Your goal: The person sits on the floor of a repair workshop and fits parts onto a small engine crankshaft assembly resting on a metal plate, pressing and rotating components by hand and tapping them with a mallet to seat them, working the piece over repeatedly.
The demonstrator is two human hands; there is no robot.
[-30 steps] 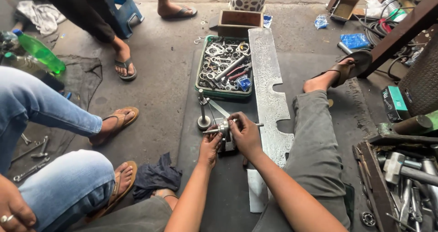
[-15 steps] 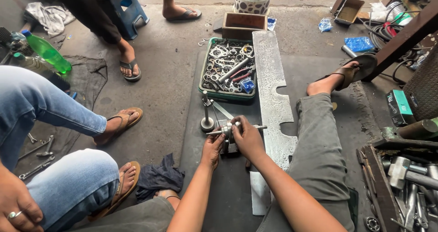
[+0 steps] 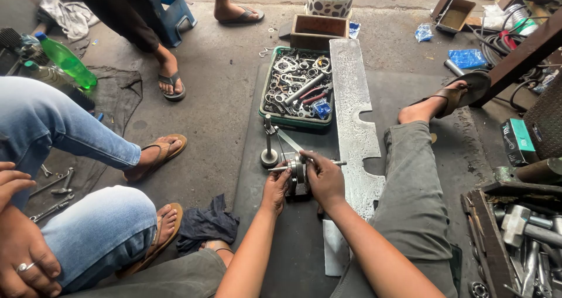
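At frame centre, the left hand (image 3: 276,188) and right hand (image 3: 325,180) both grasp the round metal assembly (image 3: 297,170) with its thin rod (image 3: 336,163). Risk: the rod may slip sideways under uneven finger pressure.

The right hand (image 3: 325,180) and left hand (image 3: 276,188) cover most of the small metal part (image 3: 297,170), so can't really tell its shape or how it's gripped.
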